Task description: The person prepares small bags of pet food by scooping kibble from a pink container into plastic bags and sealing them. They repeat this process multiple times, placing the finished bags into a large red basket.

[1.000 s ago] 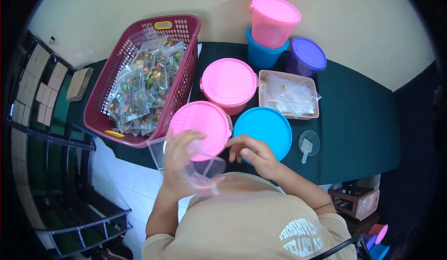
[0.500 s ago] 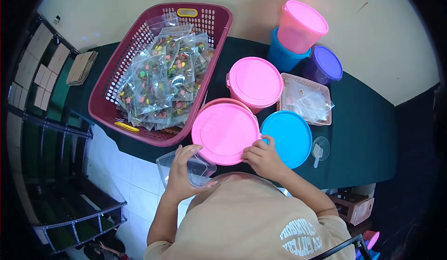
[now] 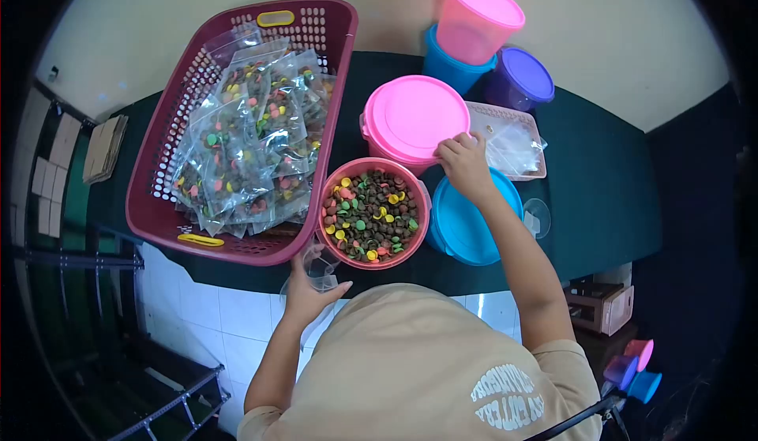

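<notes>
A round pink tub (image 3: 426, 204) stands uncovered near the table's front edge, filled with brown, yellow, green and pink chip-like pieces (image 3: 371, 216). My left hand (image 3: 304, 291) grips a clear plastic container (image 3: 321, 266) between the tub and my body; part of it is hidden by the hand. Behind the open tub, my right hand (image 3: 464, 161) has its fingers closed on the rim of a pink lid (image 3: 418, 117), which lies on top of a second pink tub (image 3: 403, 157). To the right of the open tub is a blue-lidded tub (image 3: 478, 220).
A maroon basket (image 3: 339, 109) on the left holds several filled clear bags (image 3: 237, 149). At the back stand a pink tub (image 3: 480, 22) on a blue one (image 3: 450, 70), and a purple tub (image 3: 521, 78). Clear bags (image 3: 513, 149) lie in a pink tray; a small clear dish (image 3: 538, 213) sits right.
My right hand has carried the pink lid off the near tub, back onto the second pink tub, exposing the pieces. My left hand and the clear container have shifted slightly. The view has moved.
</notes>
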The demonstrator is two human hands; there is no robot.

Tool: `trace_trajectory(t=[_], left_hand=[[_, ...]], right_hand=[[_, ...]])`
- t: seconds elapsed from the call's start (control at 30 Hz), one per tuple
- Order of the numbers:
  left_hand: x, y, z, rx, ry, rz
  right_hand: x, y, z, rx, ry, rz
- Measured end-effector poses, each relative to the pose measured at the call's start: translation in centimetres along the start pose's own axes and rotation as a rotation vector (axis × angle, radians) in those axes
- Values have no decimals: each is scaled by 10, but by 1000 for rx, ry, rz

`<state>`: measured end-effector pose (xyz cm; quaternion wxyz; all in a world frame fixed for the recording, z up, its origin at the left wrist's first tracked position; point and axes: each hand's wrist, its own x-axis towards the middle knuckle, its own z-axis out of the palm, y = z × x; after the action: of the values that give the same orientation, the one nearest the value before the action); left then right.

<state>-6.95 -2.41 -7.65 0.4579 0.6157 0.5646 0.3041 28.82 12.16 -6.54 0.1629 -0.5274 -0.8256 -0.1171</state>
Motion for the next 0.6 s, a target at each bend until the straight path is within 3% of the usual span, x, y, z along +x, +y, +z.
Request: trace_trajectory(t=[0.13, 0.2, 0.23, 0.27, 0.3, 0.4, 0.43, 0.5, 0.57, 0.6], left_hand=[[3, -18, 3, -62, -3, 31], [5, -19, 5, -44, -4, 23], [5, -18, 7, -183, -45, 13], [5, -17, 7, -323, -86, 0], [4, -17, 7, -325, -91, -2], [2, -17, 1, -279, -171, 49], [0, -17, -3, -261, -280, 45], [-3, -17, -8, -241, -393, 45], [-6, -18, -9, -410, -522, -10], [-7, -21, -9, -435, -519, -14]], right_hand=[[-19, 7, -12, 131, 94, 184], [-54, 25, -34, 145, 176, 470], [-83, 41, -40, 185, 159, 639], [-110, 46, -50, -18, 91, 863], [-146, 57, -51, -126, 120, 942], [-232, 65, -60, -306, -83, 1451], [-254, 66, -62, -315, -172, 1581], [-312, 81, -42, -237, -154, 1574], [-314, 81, -38, -158, -137, 1563], [-291, 64, -46, 251, 30, 1662]])
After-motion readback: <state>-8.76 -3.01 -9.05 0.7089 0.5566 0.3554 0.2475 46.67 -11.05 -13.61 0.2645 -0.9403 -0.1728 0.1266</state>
